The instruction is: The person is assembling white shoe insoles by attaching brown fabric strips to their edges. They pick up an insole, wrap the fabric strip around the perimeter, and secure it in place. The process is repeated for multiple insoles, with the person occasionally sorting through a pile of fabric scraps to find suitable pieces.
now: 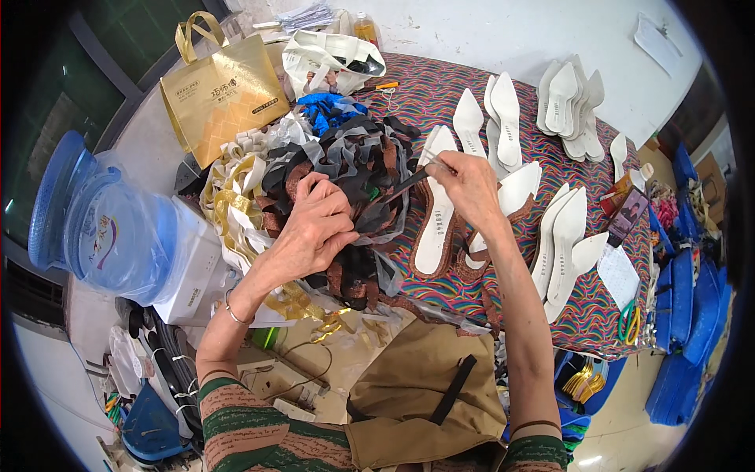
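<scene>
A dark narrow strip (406, 183) stretches between my two hands. My right hand (468, 187) pinches its upper end between thumb and fingers, over the white pointed shoe insoles. My left hand (314, 226) is closed at the right side of a tangled heap of black, grey and brown glittery strips (350, 161); its fingertips press together near the strip's lower end, and what they grip is partly hidden. Just below my right hand lies a white insole (434, 228) with a brown glittery edge. A second brown-edged insole (519, 189) lies to its right.
Several white insoles (562, 98) stand in groups on the patterned tablecloth (417, 86). Gold and white strips (236, 185) spill at the heap's left, before a gold bag (224, 94) and a blue water bottle (118, 228). Scissors (629, 322) lie at the right edge, beside paper (619, 275).
</scene>
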Demonstrator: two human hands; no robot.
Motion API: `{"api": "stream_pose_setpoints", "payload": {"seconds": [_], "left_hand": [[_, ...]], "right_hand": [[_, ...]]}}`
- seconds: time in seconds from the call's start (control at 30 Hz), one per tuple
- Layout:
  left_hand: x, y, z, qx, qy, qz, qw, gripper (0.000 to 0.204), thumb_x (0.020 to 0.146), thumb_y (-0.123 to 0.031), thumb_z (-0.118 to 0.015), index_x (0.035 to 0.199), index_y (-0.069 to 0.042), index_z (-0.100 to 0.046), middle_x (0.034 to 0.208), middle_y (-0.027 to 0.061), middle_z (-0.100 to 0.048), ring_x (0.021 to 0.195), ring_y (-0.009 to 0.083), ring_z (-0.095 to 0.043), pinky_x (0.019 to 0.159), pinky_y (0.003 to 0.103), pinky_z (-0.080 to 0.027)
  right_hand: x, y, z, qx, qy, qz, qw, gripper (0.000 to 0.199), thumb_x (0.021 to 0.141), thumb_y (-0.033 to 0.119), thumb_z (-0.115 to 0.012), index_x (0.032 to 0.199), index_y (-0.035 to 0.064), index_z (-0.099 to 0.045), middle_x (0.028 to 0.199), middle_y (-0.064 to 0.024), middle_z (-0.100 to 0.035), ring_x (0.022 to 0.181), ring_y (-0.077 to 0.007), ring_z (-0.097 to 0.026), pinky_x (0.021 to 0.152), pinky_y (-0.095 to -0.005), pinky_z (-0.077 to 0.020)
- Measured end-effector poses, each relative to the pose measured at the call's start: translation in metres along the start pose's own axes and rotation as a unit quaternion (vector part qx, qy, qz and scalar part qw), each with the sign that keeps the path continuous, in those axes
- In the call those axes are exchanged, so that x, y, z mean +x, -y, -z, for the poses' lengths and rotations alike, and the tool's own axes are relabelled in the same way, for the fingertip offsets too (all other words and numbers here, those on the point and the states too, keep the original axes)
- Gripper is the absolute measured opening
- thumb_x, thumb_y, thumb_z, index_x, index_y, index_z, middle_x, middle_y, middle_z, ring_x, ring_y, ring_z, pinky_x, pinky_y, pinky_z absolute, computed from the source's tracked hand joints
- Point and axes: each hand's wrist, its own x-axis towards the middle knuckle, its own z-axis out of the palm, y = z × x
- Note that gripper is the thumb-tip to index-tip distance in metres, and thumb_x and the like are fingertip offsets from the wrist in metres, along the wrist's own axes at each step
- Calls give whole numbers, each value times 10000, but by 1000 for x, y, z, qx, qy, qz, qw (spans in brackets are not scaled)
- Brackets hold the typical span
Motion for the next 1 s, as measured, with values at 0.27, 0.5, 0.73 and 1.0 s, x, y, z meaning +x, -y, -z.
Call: {"api": "stream_pose_setpoints", "payload": {"seconds": [0.27,0.5,0.73,1.0], "left_hand": [[-15,-11,7,11,-3,-1,1000,195,637,-32,-768,676,-25,-577,812,48,-535,879,264,-515,973,518,-332],[-21,-12,5,80,-16,57,995,139,690,-102,-773,737,-48,-654,773,39,-552,855,242,-535,998,497,-310],[-4,-33,-9,129,-6,65,989,228,732,-213,-784,896,-82,-695,703,26,-517,811,227,-512,1022,492,-286],[-19,-7,-18,233,26,97,967,201,686,-129,-772,869,-137,-691,764,5,-552,883,223,-531,997,502,-297]], "right_hand": [[-7,-10,-2,12,-52,50,997,194,858,175,-648,788,-5,-623,615,-140,-528,550,-257,-500,550,-377,-371],[-59,20,15,109,39,35,993,119,853,98,-629,841,-19,-651,619,-71,-588,556,-141,-510,531,-304,-385],[-124,44,-16,352,161,-108,916,99,888,29,-579,838,-27,-643,656,32,-615,592,-3,-470,516,-213,-359],[-174,20,2,102,163,-64,979,150,752,100,-657,862,-1,-646,641,-155,-585,556,-186,-574,558,-334,-450]]}}
